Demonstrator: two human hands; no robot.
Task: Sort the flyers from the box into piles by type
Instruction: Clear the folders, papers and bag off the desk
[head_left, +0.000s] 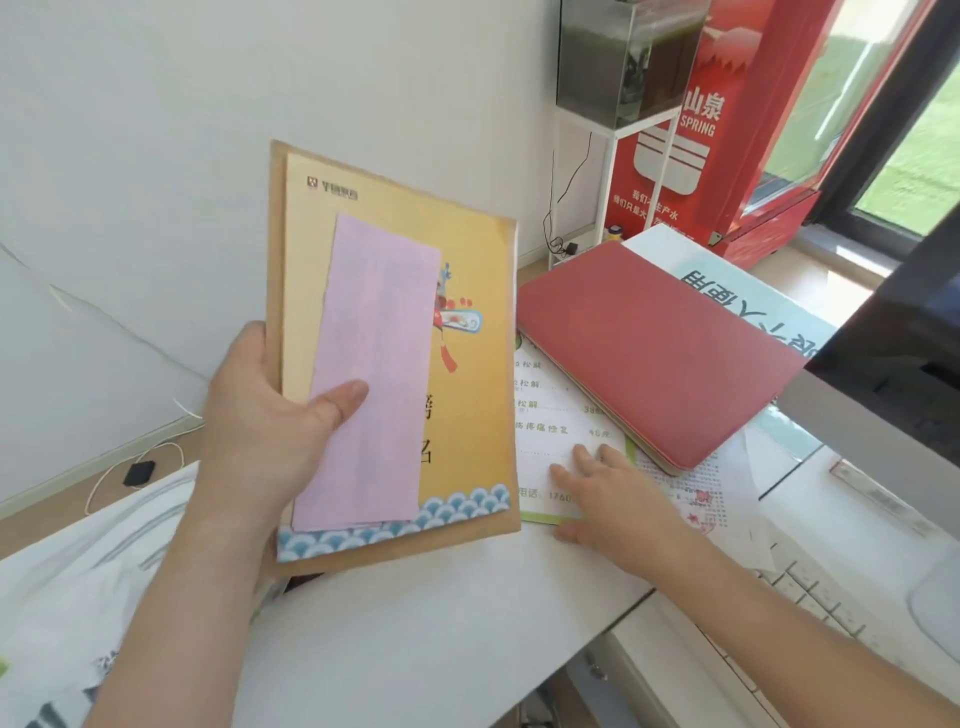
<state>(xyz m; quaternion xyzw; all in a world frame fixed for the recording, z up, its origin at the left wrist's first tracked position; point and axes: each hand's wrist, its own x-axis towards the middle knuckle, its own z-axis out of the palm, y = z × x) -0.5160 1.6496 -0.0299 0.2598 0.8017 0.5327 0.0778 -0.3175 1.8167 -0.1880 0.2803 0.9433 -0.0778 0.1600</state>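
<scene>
A glass tank (623, 57) stands at the far right on a thin white frame stand (613, 156), holding murky dark-green water. Just right of it is a red drinks cooler (727, 130) with a glossy door; what is inside it cannot be made out. Nearer, the left hand (265, 415) holds a stack of flyers (395, 364) raised above the white desk (415, 649), tilted a little to the right. Its fingers are curled behind the stack and its thumb presses on the front. The stack has three layers. At the back is a matt brown kraft sheet (278, 208), the largest. On it lies a smooth yellow flyer (467, 291) with a band of blue scalloped waves along its near edge. On top is a long, narrow pale pink slip (379, 332), thin enough that faint print shows through it. To the right, the right hand (613, 499) lies flat with straight, spread fingers on a white flyer with a green border (550, 415), which rests on the desk and carries rows of printed text. A flat red folder (649, 343) with rounded corners and a dull, slightly grained cover overlaps that flyer's far right part. Beyond the folder a pale blue-green sheet (748, 296) with large characters shows. Under the folder's near edge is a white sheet with fine print and small pink flowers (706, 493). A white keyboard (831, 597) sits at the near right below a dark monitor (893, 338).
</scene>
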